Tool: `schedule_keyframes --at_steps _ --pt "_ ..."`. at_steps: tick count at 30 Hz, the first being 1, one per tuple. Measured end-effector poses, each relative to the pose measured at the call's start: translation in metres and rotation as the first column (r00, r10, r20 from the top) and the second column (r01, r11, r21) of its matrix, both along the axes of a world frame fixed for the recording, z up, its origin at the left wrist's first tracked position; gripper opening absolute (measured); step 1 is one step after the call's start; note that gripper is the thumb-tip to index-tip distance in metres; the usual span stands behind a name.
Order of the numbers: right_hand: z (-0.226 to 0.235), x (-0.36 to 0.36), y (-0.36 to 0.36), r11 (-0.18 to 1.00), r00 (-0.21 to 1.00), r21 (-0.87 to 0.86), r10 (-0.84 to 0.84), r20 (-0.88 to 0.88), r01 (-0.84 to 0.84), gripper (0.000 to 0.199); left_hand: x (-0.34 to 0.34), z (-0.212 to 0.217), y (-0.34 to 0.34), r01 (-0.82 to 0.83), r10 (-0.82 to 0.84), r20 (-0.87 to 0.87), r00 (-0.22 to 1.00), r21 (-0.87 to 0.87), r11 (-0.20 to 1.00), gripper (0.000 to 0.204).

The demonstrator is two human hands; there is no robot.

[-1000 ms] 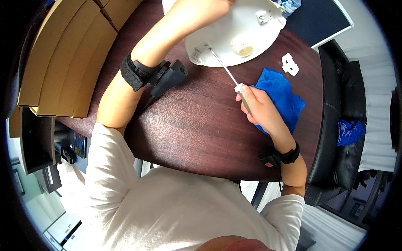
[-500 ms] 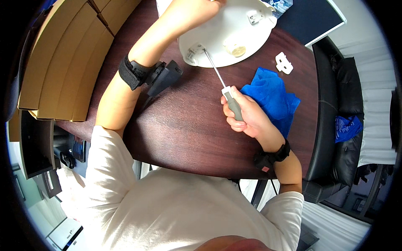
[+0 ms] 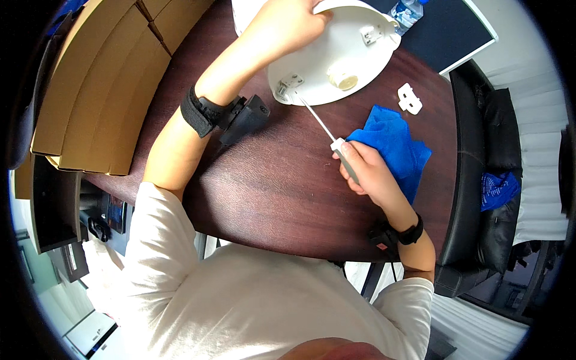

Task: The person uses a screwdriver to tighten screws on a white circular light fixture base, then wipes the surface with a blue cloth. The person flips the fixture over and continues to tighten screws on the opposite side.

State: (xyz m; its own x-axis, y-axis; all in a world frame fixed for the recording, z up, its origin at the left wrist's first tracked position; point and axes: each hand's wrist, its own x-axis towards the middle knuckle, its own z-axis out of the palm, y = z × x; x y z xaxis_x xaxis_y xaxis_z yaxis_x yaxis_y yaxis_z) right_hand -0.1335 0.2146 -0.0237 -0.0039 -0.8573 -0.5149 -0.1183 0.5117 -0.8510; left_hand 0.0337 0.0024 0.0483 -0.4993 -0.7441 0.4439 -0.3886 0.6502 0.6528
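At the far side of the table is a large white oval plastic shell (image 3: 324, 51) with a bracket recess near each end and a round cream cap (image 3: 343, 80) on its near side. My left hand (image 3: 288, 27) is closed on its upper rim; the fingertips are partly hidden. My right hand (image 3: 369, 171) holds a screwdriver (image 3: 319, 121) by its grey and white handle, thumb along the top. Its shaft points up and left, the tip by the left bracket (image 3: 290, 83); I cannot tell whether it touches.
A blue cloth (image 3: 390, 144) lies beside my right hand, with a small white plastic bracket (image 3: 409, 99) beyond it. A water bottle (image 3: 408, 13) stands behind the shell. Cardboard boxes (image 3: 99, 90) line the table's left side. A black sofa (image 3: 474, 180) is to the right.
The screwdriver has drawn back from the left bracket, its tip now nearer the shell's edge. My right hand has shifted slightly right and nearer me. My left hand stays on the rim.
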Motion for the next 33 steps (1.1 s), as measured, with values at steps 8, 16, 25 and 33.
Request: schedule_keyframes --at_steps 8,16,25,33 --pt "0.011 0.005 -0.002 0.860 0.738 -0.429 -0.094 -0.668 -0.278 0.027 0.003 0.010 0.005 0.049 -0.041 -0.088 0.995 0.091 0.995 0.023" --pt "0.010 0.008 -0.007 0.849 0.677 -0.440 -0.142 -0.722 -0.292 0.027 0.002 0.013 0.008 0.043 -0.033 -0.075 0.997 0.142 0.989 0.024" --pt "0.022 0.006 -0.018 0.825 0.418 -0.360 -0.169 -0.892 -0.435 0.030 0.011 0.022 0.014 0.033 -0.026 -0.037 0.999 0.203 0.979 0.025" --pt "0.004 0.001 -0.024 0.869 0.679 -0.380 -0.071 -0.730 -0.318 0.036 0.007 0.005 -0.008 -0.021 0.031 -0.049 0.998 0.195 0.980 0.026"
